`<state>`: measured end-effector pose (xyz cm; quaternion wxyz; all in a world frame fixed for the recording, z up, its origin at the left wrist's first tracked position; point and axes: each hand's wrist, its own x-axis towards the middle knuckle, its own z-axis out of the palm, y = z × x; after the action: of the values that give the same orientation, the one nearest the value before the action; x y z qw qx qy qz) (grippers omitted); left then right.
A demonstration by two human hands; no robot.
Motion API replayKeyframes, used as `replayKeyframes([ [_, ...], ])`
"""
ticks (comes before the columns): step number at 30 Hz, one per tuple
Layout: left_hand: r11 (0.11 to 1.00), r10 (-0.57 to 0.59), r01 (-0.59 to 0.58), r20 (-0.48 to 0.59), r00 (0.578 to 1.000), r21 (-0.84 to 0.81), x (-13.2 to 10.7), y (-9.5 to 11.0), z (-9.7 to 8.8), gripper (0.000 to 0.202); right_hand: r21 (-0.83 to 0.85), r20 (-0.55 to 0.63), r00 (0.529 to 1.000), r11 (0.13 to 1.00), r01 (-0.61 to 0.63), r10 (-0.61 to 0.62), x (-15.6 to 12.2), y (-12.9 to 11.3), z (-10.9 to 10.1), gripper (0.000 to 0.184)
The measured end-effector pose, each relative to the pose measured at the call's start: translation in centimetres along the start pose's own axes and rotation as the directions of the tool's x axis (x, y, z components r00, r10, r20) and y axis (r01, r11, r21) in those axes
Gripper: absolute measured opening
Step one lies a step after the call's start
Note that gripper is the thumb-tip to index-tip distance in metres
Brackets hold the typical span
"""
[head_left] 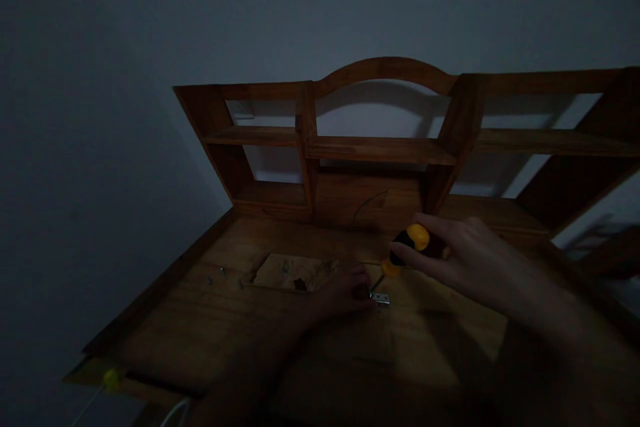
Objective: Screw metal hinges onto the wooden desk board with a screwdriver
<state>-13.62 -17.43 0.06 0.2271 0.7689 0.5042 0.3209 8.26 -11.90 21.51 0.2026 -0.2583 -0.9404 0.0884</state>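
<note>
My right hand (463,257) is closed around the yellow and black handle of a screwdriver (409,244). Its shaft slants down and left to a small metal hinge (381,298) lying on the wooden desktop. Beside the tip, my left hand (343,291) has its fingers curled onto the hinge's left end, which they partly cover. Whether a screw sits under the tip is hidden by those fingers. Left of this hand lies a pale, rough-surfaced piece of wood (275,271).
Several small screws, one of them upright (223,270), are on the left of the desktop (200,327). A wooden shelf unit (380,150) rises along the back against the wall. At the front left edge hangs a yellow object (111,379) on a white cord. The light is dim.
</note>
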Motion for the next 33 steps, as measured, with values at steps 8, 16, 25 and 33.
replayKeyframes([
  [8, 0.999, 0.029, -0.029, -0.01, 1.0, -0.022, 0.12, 0.54, -0.38, 0.026, 0.0, 0.026, 0.999, 1.0, 0.026, -0.026, 0.78, 0.46, 0.71, 0.04],
  [16, 0.999, -0.046, 0.046, 0.013, 0.999, 0.025, 0.08, 0.58, -0.25, 0.029, -0.008, 0.044, 0.998, 0.999, 0.053, -0.053, 1.21, 0.22, 1.1, 0.04],
  [25, 0.998, 0.039, -0.041, -0.042, 0.998, -0.049, 0.17, 0.07, 0.21, 0.02, -0.069, 0.007, 1.0, 0.998, 0.014, -0.013, 1.13, 0.14, 1.14, 0.041],
  [33, 0.999, 0.039, -0.04, -0.023, 0.999, -0.029, 0.19, 0.45, -0.14, 0.024, -0.044, 0.024, 0.999, 0.998, 0.047, -0.046, 1.04, -0.16, 1.01, 0.04],
])
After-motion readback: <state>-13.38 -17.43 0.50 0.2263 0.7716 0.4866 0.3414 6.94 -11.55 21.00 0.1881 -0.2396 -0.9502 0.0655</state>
